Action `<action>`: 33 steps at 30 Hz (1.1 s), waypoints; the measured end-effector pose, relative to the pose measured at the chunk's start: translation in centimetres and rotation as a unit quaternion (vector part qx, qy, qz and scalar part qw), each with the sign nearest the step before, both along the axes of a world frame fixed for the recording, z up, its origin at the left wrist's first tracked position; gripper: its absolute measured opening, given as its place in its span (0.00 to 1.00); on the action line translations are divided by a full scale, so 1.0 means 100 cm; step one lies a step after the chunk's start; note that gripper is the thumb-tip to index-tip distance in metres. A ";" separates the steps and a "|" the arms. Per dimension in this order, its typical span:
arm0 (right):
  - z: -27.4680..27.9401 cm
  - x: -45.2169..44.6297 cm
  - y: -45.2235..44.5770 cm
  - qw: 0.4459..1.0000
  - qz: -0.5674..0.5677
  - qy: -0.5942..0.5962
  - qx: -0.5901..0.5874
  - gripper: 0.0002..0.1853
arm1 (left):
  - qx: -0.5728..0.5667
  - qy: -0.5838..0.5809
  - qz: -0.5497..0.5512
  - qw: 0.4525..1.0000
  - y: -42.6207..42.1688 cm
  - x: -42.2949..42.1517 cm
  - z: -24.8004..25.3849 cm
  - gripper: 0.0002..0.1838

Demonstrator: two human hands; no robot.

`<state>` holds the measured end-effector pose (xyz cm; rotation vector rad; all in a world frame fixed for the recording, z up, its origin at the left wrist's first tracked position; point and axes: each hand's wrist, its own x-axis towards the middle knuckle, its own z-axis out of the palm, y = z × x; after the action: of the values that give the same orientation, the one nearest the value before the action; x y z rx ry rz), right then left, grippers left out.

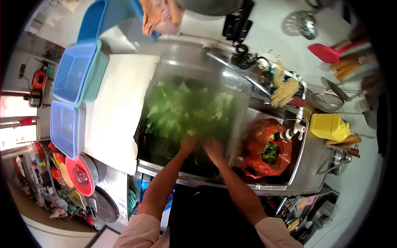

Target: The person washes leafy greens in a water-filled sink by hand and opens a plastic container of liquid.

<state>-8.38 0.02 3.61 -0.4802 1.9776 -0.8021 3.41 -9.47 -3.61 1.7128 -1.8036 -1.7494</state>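
Leafy greens (178, 105) float in a steel sink basin (165, 51) full of water, blurred by motion. My left hand (188, 144) reaches into the near part of this basin, at the edge of the greens. Close beside it on the right is my right hand (212, 149), also down among the greens or water. Motion smears the fingers of both hands, so I cannot make out whether they grip any leaves. In the second basin on the right sits a red plastic bag (252, 159) with dark green leaves (271, 153) showing in its opening.
A white board (120, 103) lies left of the sink, beside blue plastic baskets (74, 72) and a red bowl (80, 175). A white tap (300, 129) stands by the right basin, near a yellow jug (329, 127). Utensils, including a strainer (326, 102), hang at the right.
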 end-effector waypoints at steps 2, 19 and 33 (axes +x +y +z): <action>-0.068 0.011 -0.019 0.990 0.023 0.004 -0.138 0.11 | 0.041 0.171 0.033 0.984 -0.018 0.017 -0.046 0.30; -0.174 0.027 -0.069 0.984 0.063 -0.165 -0.018 0.16 | 0.221 0.045 0.035 0.974 -0.032 0.082 -0.152 0.38; -0.176 0.030 -0.058 0.964 0.264 -0.022 -0.025 0.06 | 0.229 0.041 0.036 0.972 -0.036 0.082 -0.143 0.34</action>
<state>-5.34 -5.78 -13.95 -0.9618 1.6735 -0.5157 11.61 -13.08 -17.90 1.7856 -1.3564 -2.2989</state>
